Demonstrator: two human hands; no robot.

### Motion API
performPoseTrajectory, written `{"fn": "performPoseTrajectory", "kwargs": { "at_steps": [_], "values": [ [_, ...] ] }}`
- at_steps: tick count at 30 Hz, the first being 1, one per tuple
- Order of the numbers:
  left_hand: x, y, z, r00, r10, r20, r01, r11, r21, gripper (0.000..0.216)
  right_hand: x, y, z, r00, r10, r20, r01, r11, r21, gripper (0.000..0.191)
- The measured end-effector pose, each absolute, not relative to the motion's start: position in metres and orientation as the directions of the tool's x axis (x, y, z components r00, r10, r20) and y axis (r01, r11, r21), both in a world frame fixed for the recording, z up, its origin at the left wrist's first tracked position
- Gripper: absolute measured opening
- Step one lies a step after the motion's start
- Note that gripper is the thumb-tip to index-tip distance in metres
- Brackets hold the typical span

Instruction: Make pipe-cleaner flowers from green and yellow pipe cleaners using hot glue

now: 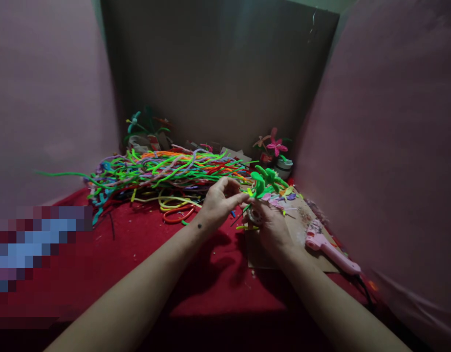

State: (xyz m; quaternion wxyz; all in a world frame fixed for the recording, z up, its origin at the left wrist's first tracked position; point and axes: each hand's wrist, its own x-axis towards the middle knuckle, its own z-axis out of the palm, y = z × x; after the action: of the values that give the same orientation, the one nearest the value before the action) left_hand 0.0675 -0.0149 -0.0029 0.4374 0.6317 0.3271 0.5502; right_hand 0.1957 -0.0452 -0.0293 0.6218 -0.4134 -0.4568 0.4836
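Observation:
In the middle of the head view, my left hand (pixel 221 201) is closed in a pinch, thumb and fingertips meeting at the base of a green pipe-cleaner leaf (pixel 259 186). My right hand (pixel 274 227) curls round the lower part of the same green piece, its fingers mostly hidden from me. Just beyond stands more fuzzy green pipe-cleaner work (pixel 272 177). A white round thing with holes (pixel 255 215) shows by the right fingers; whether it is held I cannot tell. Thin dark wire ends poke out below the fingertips.
A big heap of coloured pipe cleaners (pixel 174 168) lies behind my left hand. Beneath my right hand is a cardboard sheet (pixel 262 249) with small petals (pixel 287 194). A pink glue gun (pixel 331 249) rests at its right. Pink pipe-cleaner flowers (pixel 276 144) stand at the back.

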Motion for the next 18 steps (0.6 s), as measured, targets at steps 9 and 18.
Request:
{"fn": "performPoseTrajectory", "kwargs": {
  "at_steps": [9,18],
  "values": [
    [0.08,-0.026,-0.029,0.308,0.786,0.536,0.532,-0.61,0.588,0.004,0.196,-0.045,-0.025,0.172,0.983,0.068,-0.287,0.116,-0.951,0.027],
    [0.082,-0.028,-0.024,0.259,0.837,0.482,0.308,-0.544,0.78,0.016,0.199,-0.044,-0.028,0.103,0.984,0.146,-0.142,0.16,-0.977,0.029]
  ]
}}
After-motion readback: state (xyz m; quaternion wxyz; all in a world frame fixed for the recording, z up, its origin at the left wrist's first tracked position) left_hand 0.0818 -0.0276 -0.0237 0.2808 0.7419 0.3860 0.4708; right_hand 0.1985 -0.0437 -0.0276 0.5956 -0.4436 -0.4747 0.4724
